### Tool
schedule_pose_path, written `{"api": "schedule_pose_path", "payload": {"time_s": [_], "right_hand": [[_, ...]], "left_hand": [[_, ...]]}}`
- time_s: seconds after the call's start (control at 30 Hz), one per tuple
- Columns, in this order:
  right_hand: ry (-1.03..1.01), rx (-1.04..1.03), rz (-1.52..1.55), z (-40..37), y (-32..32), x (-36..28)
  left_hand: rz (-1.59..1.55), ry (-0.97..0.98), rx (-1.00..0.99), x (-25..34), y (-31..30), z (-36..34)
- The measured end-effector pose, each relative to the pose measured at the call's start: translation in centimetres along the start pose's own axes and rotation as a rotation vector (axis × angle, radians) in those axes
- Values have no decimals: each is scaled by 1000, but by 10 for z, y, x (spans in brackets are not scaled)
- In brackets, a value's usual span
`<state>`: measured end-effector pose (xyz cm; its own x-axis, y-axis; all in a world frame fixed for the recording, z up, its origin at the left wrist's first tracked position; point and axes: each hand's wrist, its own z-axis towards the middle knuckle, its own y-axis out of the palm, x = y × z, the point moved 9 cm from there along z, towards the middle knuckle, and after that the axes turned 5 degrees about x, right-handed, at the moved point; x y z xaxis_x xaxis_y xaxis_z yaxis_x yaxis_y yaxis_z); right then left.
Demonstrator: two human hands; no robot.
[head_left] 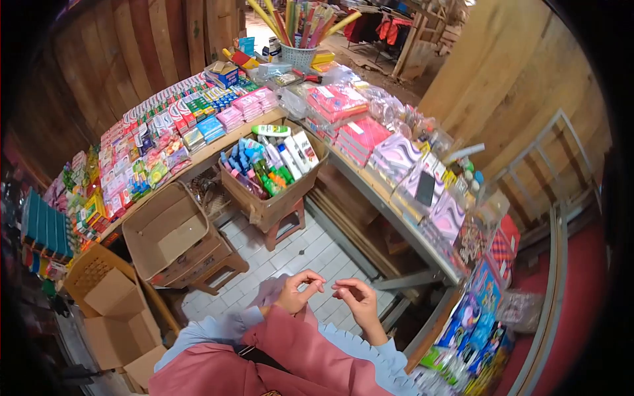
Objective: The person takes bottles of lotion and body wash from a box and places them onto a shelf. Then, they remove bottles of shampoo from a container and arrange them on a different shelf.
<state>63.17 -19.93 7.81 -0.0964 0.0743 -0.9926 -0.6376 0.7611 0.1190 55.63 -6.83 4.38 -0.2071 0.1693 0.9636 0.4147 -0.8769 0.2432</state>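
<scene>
The person keeps both hands low and close to the body, above the tiled floor [310, 254], probably because the fingers do some fine work that needs to be near the eyes. The left hand [295, 292] is mostly closed, with the thumb meeting the forefinger in a small ring. The right hand [358, 302], just beside it but apart, has its fingers curled in the same pinching way. Whether something thin is between the fingertips cannot be told, as it is too small. The nearest thing in front of the hands is a full carton [274, 198] of bottles and tubes. It sits on a red stool [288, 228] in the corner of the L-shaped worktop [380, 191], likely so that the goods stay off the floor and within easy reach. To its left an empty carton [173, 232] rests tilted on a wooden stool [221, 270]. On the worktop, small packets [165, 132] lie in tidy rows by kind and colour, apparently so each sort can be seen at once.
</scene>
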Motion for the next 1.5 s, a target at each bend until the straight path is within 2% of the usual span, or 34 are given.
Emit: {"api": "schedule_pose_path", "payload": {"time_s": [0.07,0.2,0.23,0.33,0.43,0.53,0.67,0.73,0.8,0.87,1.0,1.03,1.13,1.17,1.27,1.3,1.4,1.43,1.5], "right_hand": [[48,-43,17,39,6,-1],[-4,-130,-78,130,9,2],[-45,-111,-68,151,9,1],[42,-87,7,202,17,-3],[108,-107,29,263,13,31],[23,-166,-188,345,8,60],[-58,-304,-295,468,21,95],[-30,-332,-220,525,35,123],[-255,-390,-474,569,54,130],[-346,-468,-645,596,74,136],[-443,-590,-817,620,89,176],[-442,-595,-727,622,88,178],[-290,-623,-654,622,82,173],[-301,-621,-696,620,79,171],[-424,-643,-700,609,73,148],[-375,-658,-672,603,73,134],[-509,-799,-540,568,79,83],[-537,-825,-489,558,83,59],[-585,-862,-394,534,90,14]], "left_hand": [[-1,52,28,4,-11,42],[57,123,44,25,-41,121],[69,105,54,25,-48,135],[106,97,77,30,-65,162],[167,125,146,30,-93,181],[119,58,405,12,-134,188],[76,57,705,8,-164,194],[106,97,831,17,-172,203],[125,98,906,22,-169,214],[121,88,952,12,-164,228],[37,46,997,-14,-146,263],[-8,43,991,-23,-143,271],[-13,-81,949,-44,-136,296],[-37,-135,927,-60,-136,301],[93,-95,917,-68,-140,327],[110,-131,874,-83,-143,333],[283,-147,911,-63,-140,355],[398,-217,878,-62,-140,359],[582,-104,844,-48,-137,368]]}}
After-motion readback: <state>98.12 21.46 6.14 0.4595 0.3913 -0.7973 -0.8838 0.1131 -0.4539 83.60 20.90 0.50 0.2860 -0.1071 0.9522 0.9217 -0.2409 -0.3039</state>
